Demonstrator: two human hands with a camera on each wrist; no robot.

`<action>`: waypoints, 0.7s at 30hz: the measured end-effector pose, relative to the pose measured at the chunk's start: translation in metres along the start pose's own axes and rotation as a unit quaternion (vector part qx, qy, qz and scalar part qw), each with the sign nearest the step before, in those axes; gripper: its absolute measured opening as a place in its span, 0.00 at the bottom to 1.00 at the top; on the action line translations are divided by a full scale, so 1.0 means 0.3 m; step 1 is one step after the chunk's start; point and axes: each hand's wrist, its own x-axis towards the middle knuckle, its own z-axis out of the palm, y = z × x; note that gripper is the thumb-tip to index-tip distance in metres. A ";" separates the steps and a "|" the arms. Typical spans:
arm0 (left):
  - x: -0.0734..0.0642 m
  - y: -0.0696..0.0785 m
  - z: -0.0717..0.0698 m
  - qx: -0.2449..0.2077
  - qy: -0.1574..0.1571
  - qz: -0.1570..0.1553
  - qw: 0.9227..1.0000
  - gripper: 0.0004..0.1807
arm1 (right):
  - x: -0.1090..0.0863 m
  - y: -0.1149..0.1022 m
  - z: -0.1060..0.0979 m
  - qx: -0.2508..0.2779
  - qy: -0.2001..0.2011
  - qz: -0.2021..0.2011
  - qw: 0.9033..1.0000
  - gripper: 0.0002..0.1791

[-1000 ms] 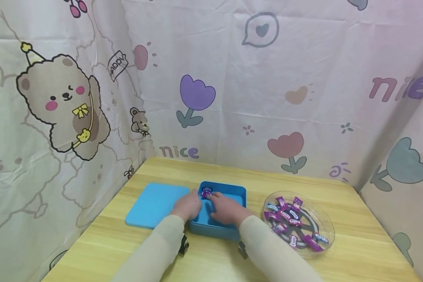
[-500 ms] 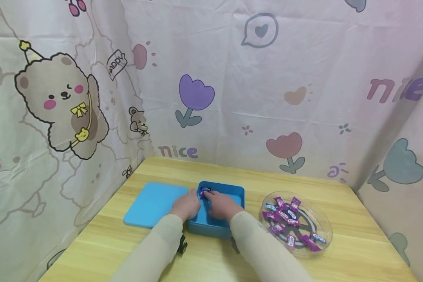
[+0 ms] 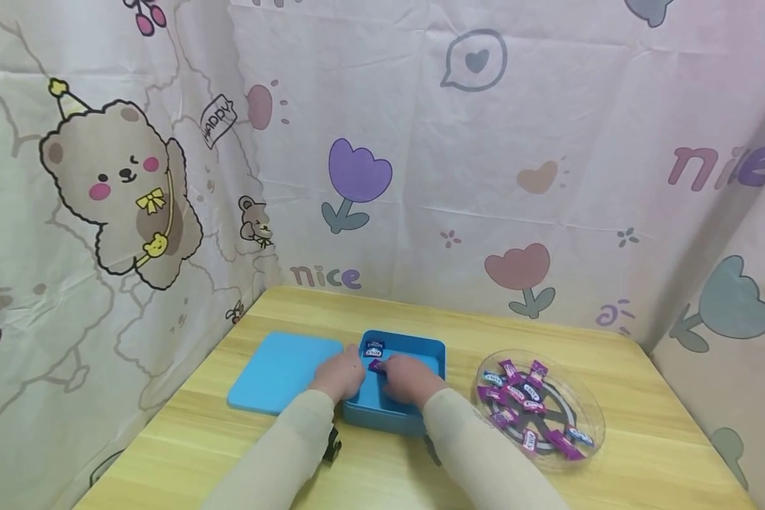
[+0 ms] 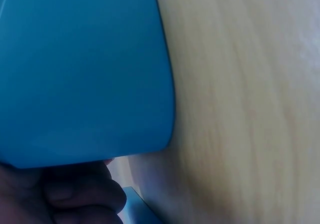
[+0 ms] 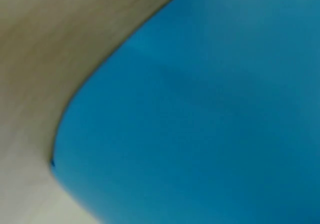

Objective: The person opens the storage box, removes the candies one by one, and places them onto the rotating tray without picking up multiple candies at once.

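My left hand (image 3: pixel 340 374) grips the left wall of a blue plastic box (image 3: pixel 385 418); in the left wrist view its curled fingers (image 4: pixel 92 196) lie at the box's edge. Inside the box, my right hand (image 3: pixel 411 379) pinches a small purple-wrapped candy (image 3: pixel 375 365) at its fingertips, low over the box floor. Just behind it, a dark blue-wrapped candy (image 3: pixel 374 348) lies in the far left corner. The right wrist view shows only the box's outer wall (image 5: pixel 190 109) and the table, with the right hand out of sight.
A flat light-blue lid (image 3: pixel 280 372) lies left of the box. To the right stands a round clear tray (image 3: pixel 589 397) with several wrapped candies, purple, pink and blue. The wooden table (image 3: pixel 650 425) meets printed curtains (image 3: pixel 421 212) at the back and sides.
My right hand has drawn back slightly from the far left corner with the purple candy, uncovering the dark blue candy behind it. The left hand keeps its place on the box wall.
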 end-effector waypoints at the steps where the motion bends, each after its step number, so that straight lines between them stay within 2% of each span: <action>1: 0.000 -0.001 0.003 -0.003 0.001 -0.001 1.000 0.33 | -0.004 0.004 0.000 0.002 0.002 0.001 1.000 0.20; 7: -0.002 0.002 0.004 -0.014 0.002 -0.008 1.000 0.33 | -0.033 0.037 -0.015 -0.023 0.025 -0.008 0.999 0.09; 13: -0.014 0.012 -0.006 -0.012 0.003 -0.004 1.000 0.32 | -0.064 0.077 -0.025 -0.035 0.037 -0.034 0.998 0.08; 21: -0.019 0.010 -0.007 0.000 0.004 0.009 1.000 0.32 | -0.096 0.109 -0.027 -0.039 0.047 -0.035 0.997 0.09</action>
